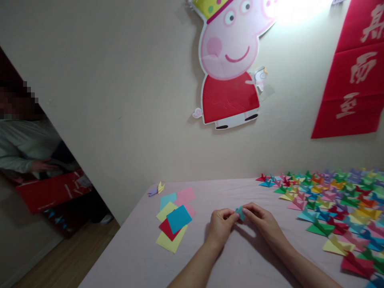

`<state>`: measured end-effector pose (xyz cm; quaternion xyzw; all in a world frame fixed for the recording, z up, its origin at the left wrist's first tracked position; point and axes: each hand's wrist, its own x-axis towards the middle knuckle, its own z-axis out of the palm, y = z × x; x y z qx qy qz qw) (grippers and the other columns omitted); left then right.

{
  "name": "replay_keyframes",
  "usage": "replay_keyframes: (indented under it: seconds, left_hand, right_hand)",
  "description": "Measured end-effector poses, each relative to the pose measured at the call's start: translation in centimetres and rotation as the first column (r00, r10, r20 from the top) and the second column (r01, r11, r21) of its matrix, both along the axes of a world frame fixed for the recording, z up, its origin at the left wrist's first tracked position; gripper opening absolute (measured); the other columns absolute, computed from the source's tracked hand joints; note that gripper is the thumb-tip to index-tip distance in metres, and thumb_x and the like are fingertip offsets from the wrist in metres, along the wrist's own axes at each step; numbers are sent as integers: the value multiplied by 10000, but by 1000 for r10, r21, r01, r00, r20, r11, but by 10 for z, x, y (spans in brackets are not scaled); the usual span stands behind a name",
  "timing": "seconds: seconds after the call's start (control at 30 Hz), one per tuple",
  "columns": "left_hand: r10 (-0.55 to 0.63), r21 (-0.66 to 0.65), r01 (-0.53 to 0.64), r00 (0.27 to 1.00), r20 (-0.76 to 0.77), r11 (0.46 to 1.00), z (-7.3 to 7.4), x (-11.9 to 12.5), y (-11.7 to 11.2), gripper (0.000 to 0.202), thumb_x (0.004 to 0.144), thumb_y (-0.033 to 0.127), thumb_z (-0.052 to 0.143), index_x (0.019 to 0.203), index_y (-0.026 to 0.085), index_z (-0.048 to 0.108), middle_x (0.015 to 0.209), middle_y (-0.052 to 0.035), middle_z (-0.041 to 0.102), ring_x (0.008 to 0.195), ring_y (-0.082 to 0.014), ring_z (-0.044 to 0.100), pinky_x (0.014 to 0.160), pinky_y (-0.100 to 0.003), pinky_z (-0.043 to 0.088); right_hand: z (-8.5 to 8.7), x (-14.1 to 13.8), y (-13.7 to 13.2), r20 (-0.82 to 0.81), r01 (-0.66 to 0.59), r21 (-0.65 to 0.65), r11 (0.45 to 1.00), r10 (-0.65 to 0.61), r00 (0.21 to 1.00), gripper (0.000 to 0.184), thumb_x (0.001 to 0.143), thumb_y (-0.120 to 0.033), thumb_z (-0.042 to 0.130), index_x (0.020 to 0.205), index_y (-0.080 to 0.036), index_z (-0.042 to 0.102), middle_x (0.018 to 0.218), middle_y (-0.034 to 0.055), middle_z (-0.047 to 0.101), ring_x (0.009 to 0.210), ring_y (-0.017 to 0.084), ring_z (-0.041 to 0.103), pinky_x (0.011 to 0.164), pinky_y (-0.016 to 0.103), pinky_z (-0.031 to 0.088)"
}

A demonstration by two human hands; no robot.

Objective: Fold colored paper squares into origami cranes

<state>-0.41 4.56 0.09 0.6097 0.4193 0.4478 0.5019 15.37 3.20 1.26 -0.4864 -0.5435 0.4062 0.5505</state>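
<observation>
The left hand (220, 226) and the right hand (265, 221) are covering parts of a teal paper (240, 213), its folds being too small to tell; both forearms (196, 262) are running out past the lower edge; a blue sheet (179, 219) is hiding part of a red sheet (168, 230), which is covering part of a yellow sheet (174, 242); the folded paper birds (340, 215) are continuing beyond the right edge, their far rows blurring together; the upper edge is cropping the pig cutout (229, 60) and the red banner (349, 84); the left edge is cutting off a blurred person (34, 140).
</observation>
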Motion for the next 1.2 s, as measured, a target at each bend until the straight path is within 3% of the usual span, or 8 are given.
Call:
replay_keyframes:
  seconds: [0.23,0.53,0.77,0.97,1.2]
  left_hand:
    - [11,9,-11,1000,-15,1000,1,1,-1,313,768,445,630,664,162,714,635,-19,648,601,-155,510,612,-266,373]
    - [-10,-32,9,999,-41,999,-2,4,-2,202,678,356,711,742,168,675,619,34,571,592,-124,467,572,-233,350]
    - [-3,-23,1,997,-72,1000,-1,3,-2,139,713,302,647,700,164,645,605,33,553,606,-127,458,593,-237,348]
    - [-14,-12,13,996,-89,1000,-2,2,0,114,748,274,629,741,160,642,640,28,578,643,-139,487,628,-243,375]
    - [-81,25,84,992,-96,996,-5,-1,0,132,753,280,638,805,159,655,668,38,556,651,-131,453,633,-236,352]
  right_hand:
    - [-8,5,0,96,40,-2,999,-40,995,448,706,-632,675,607,-195,675,573,-8,611,600,173,529,599,280,424]
    - [-2,2,0,43,49,-22,999,-48,998,474,664,-662,685,577,-202,612,539,-27,560,566,157,491,572,267,416]
    - [-2,0,-1,-2,4,-2,1000,-4,1000,476,701,-669,664,626,-204,594,570,-31,542,584,157,501,584,269,437]
    - [-1,-1,-2,-44,24,54,998,-21,999,422,673,-616,722,704,-204,633,674,-3,611,680,193,567,656,303,487]
    - [-1,2,-3,-35,-17,28,999,18,999,364,712,-558,675,770,-199,699,722,29,673,729,222,601,713,326,509]
